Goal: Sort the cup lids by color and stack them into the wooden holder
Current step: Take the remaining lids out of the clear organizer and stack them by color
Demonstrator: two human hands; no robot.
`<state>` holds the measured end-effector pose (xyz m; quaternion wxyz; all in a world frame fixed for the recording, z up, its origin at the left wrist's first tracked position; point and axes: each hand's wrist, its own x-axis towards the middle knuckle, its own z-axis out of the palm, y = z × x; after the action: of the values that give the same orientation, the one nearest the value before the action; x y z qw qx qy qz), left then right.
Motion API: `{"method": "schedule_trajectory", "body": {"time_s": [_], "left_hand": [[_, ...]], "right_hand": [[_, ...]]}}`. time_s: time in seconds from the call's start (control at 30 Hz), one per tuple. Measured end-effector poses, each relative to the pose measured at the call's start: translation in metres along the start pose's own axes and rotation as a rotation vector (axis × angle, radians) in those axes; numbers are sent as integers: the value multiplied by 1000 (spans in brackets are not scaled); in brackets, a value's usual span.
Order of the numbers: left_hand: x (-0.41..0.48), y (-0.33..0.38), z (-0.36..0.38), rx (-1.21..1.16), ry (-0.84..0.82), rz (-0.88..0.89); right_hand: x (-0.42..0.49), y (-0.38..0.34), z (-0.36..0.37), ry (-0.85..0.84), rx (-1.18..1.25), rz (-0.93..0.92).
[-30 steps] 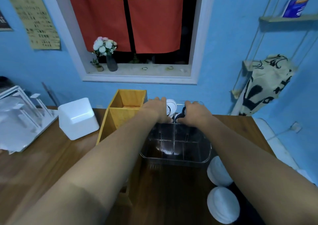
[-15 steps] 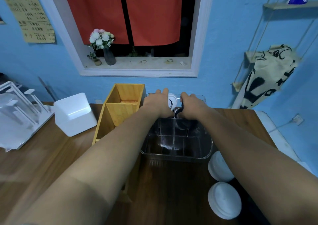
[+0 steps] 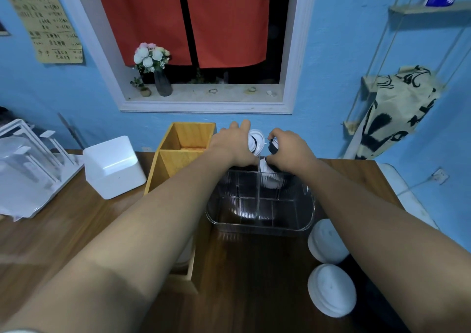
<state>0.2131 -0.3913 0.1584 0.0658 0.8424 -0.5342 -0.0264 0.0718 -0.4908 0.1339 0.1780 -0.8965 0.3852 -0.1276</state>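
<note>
A dark wooden table (image 3: 254, 269) is used as the supporting surface. Placed directly on it, from left to right, are a white rack (image 3: 30, 169), a white box (image 3: 114, 167), the wooden holder (image 3: 178, 164) and a clear divided bin (image 3: 260, 205). One white lid (image 3: 327, 241) is laid near the right edge, and a second white lid (image 3: 331, 290) just in front of it.

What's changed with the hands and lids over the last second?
Both hands rose slightly from the far end of the clear organizer, the left hand gripping a white lid, the right hand a black lid, as before. The clear organizer and wooden holder stayed put.
</note>
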Motion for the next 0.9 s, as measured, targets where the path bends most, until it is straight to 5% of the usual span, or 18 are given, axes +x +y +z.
{"method": "schedule_trajectory", "body": {"time_s": [0.37,0.7,0.9], "left_hand": [[-38,-3,-43,-107,95,45],[-182,7,-36,-199,72,181],[-243,7,55,-78,-82,181]], "right_hand": [[-136,-28,-23,151,146,-215],[-279,-3,51,-215,-26,-148],[-291,2,81,-190,-174,-151]]}}
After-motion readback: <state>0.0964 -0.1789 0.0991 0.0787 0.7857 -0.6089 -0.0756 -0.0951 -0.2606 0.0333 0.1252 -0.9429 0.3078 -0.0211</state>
